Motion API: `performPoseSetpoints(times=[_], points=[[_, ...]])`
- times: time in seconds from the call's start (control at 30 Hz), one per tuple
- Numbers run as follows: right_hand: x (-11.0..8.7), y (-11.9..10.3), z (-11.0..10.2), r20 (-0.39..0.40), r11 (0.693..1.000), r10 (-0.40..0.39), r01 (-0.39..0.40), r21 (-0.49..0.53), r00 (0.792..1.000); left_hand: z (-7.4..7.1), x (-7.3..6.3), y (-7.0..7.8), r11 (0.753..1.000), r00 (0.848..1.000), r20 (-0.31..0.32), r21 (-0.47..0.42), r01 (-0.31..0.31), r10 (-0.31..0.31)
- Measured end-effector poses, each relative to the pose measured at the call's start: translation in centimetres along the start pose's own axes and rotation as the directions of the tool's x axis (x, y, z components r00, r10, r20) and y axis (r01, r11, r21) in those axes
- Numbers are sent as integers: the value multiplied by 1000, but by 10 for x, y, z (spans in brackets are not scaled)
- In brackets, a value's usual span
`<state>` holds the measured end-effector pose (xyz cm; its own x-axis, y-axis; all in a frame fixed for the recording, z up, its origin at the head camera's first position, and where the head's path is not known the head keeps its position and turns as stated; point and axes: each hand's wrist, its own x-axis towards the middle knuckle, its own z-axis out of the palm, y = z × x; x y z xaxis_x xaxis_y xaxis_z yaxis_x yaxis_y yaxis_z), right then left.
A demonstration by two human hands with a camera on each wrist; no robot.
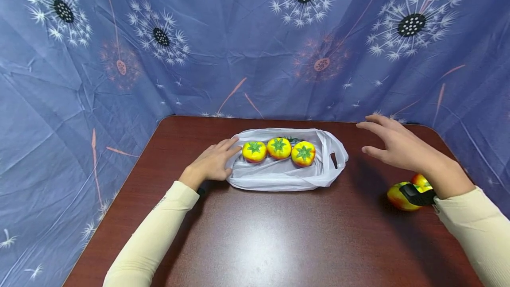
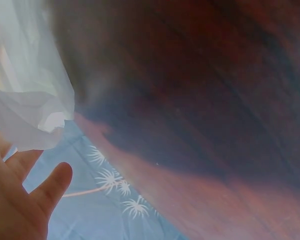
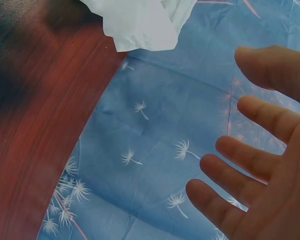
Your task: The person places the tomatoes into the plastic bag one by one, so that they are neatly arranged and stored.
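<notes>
A white plastic bag (image 1: 271, 184) lies spread open on the table, holding three yellow-and-red fruits (image 1: 304, 153) with green star-shaped tops. Something dark green shows behind them inside the bag. My left hand (image 1: 213, 161) is at the bag's left end, its fingers extended along the rim and the thumb apart from them. In the left wrist view the bag's edge (image 2: 27, 115) hides some of its fingertips. Raised over the right side of the table, my right hand (image 1: 402, 143) has spread, slightly bent fingers and holds nothing. The bag's handle end (image 3: 140, 30) appears beyond it in the right wrist view.
Two more yellow-and-red fruits (image 1: 398, 198) lie on the table at the right, partly hidden by the right wrist and its black strap (image 1: 418, 196). The brown table (image 1: 318, 234) ends against a blue dandelion-print cloth (image 1: 239, 34) at the back and sides.
</notes>
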<state>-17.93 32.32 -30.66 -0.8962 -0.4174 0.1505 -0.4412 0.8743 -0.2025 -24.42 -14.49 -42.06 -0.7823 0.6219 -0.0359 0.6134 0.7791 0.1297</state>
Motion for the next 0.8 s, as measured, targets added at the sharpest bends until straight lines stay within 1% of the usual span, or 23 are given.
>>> performPoseSetpoints(times=[0.27, 0.4, 0.57, 0.67, 0.8], points=[[-5, 1, 5, 40, 1000, 18, -18, 1, 999, 1, 0, -1, 1000, 1000, -4, 8, -2, 2], [-10, 4, 12, 31, 1000, 4, -4, 3, 1000, 1, 1, -2, 1000, 1000, 0, 3, 3, -3], [-23, 10, 24, 2, 999, -33, 33, 13, 999, 3, 1, -2, 1000, 1000, -5, -5, 4, -4], [-34, 17, 31, 2, 999, -39, 39, 5, 999, 3, 1, -2, 1000, 1000, -7, -7, 6, -6], [-49, 27, 39, -21, 999, -43, 44, 12, 999, 3, 0, -2, 1000, 1000, -14, -12, 5, -5]])
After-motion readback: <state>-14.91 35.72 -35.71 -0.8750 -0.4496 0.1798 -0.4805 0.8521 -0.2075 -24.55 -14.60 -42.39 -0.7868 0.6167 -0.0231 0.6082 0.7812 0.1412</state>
